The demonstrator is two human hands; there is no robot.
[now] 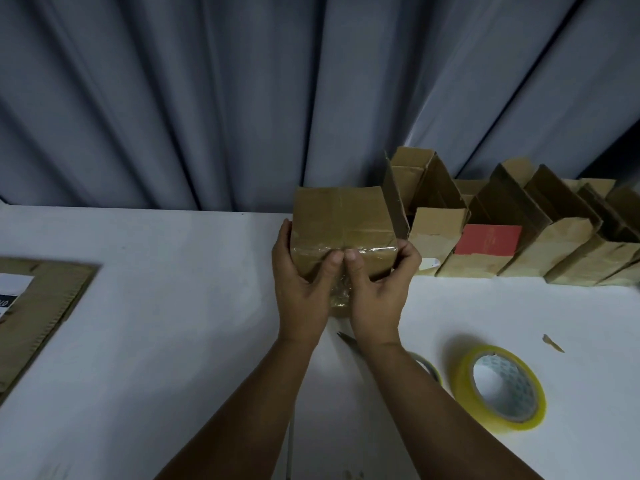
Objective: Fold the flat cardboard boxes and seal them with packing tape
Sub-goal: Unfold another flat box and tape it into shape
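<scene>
A small closed cardboard box [341, 220] stands on the white table [173, 341], its top flaps crossed by clear tape. My left hand [301, 285] grips its left side, fingers wrapped behind, thumb pressing the taped front edge. My right hand [379, 289] grips the right side, and its thumb lies beside the left thumb on the tape. A strip of clear tape [337, 296] runs down the front face between my palms. A yellow-edged roll of packing tape [498, 389] lies on the table to the right of my right forearm.
A row of several open cardboard boxes [519, 230] lines the back right of the table, one with a red panel [488, 240]. Flat cardboard [38, 306] lies at the left edge. Scissors [349, 341] peek out under my right wrist. A cardboard scrap [553, 342] lies right. Grey curtain behind.
</scene>
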